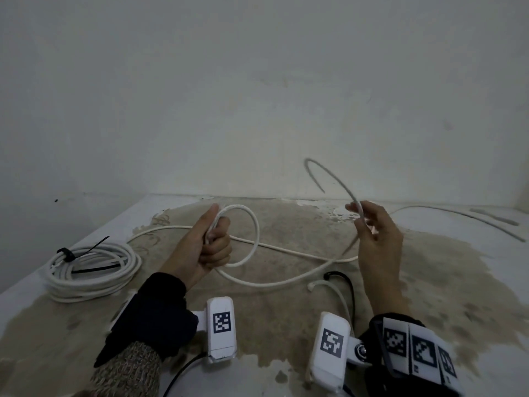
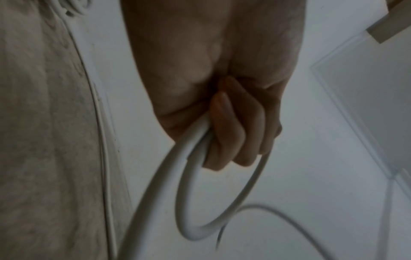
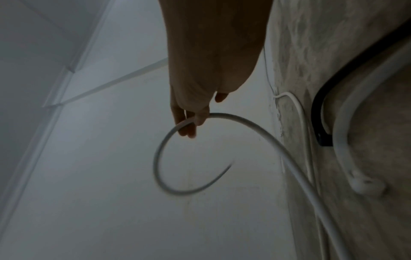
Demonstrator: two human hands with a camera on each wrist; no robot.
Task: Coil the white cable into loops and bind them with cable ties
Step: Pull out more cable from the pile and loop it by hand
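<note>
A white cable (image 1: 286,250) snakes across the stained table top (image 1: 286,325). My left hand (image 1: 211,242) grips a small loop of it (image 1: 254,233) in a fist, thumb up; the left wrist view shows the fingers (image 2: 229,130) curled round two strands (image 2: 191,193). My right hand (image 1: 369,224) pinches the cable further along, and the free stretch (image 1: 335,179) arcs up in front of the wall. In the right wrist view the fingertips (image 3: 189,123) pinch the strand (image 3: 244,126), which curls below them. A loose black cable tie (image 1: 347,282) and a white one (image 1: 335,290) lie near my right wrist.
At the left edge lies a finished white coil (image 1: 91,270) bound with black cable ties (image 1: 86,250). More white cable (image 1: 458,214) trails off to the right along the wall (image 1: 257,96). The table drops off on the left side.
</note>
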